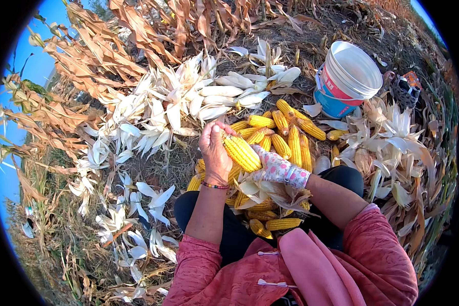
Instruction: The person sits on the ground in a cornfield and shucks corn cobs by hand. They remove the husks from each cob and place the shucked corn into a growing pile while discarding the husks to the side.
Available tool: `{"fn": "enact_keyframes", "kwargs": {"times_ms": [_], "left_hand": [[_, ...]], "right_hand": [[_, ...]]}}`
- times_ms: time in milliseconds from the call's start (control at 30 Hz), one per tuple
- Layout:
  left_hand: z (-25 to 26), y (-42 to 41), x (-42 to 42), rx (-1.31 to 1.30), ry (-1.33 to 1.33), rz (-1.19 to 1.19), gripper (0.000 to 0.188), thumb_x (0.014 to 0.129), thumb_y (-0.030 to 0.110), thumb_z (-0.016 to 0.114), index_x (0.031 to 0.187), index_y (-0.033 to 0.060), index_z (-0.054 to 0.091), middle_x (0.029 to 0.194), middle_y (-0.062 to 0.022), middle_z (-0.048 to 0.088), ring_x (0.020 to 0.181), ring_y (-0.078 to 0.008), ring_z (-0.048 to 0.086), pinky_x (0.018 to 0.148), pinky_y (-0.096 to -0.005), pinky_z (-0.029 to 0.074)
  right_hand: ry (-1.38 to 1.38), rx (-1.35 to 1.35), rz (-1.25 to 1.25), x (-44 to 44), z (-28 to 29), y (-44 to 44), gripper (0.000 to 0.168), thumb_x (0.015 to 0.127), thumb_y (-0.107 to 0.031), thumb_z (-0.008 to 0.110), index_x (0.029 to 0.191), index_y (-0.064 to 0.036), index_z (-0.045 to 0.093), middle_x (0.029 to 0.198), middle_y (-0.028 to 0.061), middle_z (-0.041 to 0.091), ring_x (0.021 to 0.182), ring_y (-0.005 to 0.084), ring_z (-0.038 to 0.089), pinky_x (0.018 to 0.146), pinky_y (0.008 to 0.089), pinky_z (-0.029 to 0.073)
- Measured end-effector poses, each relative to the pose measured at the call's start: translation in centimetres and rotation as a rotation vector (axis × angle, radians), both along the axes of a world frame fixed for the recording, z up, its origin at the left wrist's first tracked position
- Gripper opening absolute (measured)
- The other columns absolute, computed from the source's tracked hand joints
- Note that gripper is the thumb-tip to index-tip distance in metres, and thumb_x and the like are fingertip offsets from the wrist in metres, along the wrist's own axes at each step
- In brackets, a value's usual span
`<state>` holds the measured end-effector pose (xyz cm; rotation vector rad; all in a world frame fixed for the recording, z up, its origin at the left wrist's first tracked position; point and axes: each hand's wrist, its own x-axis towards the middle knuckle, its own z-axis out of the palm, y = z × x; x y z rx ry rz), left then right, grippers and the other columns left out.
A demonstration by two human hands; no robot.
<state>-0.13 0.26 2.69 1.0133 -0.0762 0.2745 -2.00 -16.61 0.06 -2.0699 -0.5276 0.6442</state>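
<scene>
My bare left hand [216, 147] is closed around the tip end of a yellow ear of corn [241, 152], with a beaded bracelet at the wrist. My right hand [277, 166], in a white glove with pink spots, is at the ear's base, closed on the peeled-back husk [269, 193], which hangs below it. Husked ears [281, 145] lie in a pile just beyond my hands. More husked ears [283, 223] lie on the ground between my legs. How the glove's fingers hold the husk's top is partly hidden.
A white plastic bucket [342, 82] with a red and blue label stands at the upper right. Unhusked ears [222, 91] lie beyond the pile. Loose husks [397, 141] are heaped at the right, and dry corn stalks [88, 57] rise at the upper left.
</scene>
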Motion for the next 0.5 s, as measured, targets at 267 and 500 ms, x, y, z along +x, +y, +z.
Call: {"fn": "enact_keyframes", "kwargs": {"times_ms": [267, 500], "left_hand": [[-1.6, 0.8, 0.1, -0.034, 0.097, 0.084, 0.041, 0.093, 0.034, 0.054, 0.116, 0.0028, 0.043, 0.098, -0.0081, 0.055, 0.089, -0.0188, 0.055, 0.082, -0.0338, 0.048], [-3.2, -2.0, -1.7, 0.102, 0.113, 0.021, 0.072, 0.085, 0.041, 0.062, 0.136, 0.0027, 0.030, 0.115, -0.0069, 0.048, 0.103, -0.0154, 0.047, 0.091, -0.0301, 0.040]], "right_hand": [[0.002, 0.010, -0.070, -0.4, -1.0, 0.3, 0.055, 0.068, -0.037, 0.076, 0.105, 0.000, 0.059, 0.096, 0.0171, 0.065, 0.092, 0.0284, 0.063, 0.081, 0.0368, 0.048], [0.024, 0.300, -0.170, -0.5, -1.5, 1.2, 0.050, 0.071, -0.027, 0.076, 0.112, -0.002, 0.058, 0.099, 0.0101, 0.066, 0.094, 0.0208, 0.063, 0.081, 0.0335, 0.048]]}}
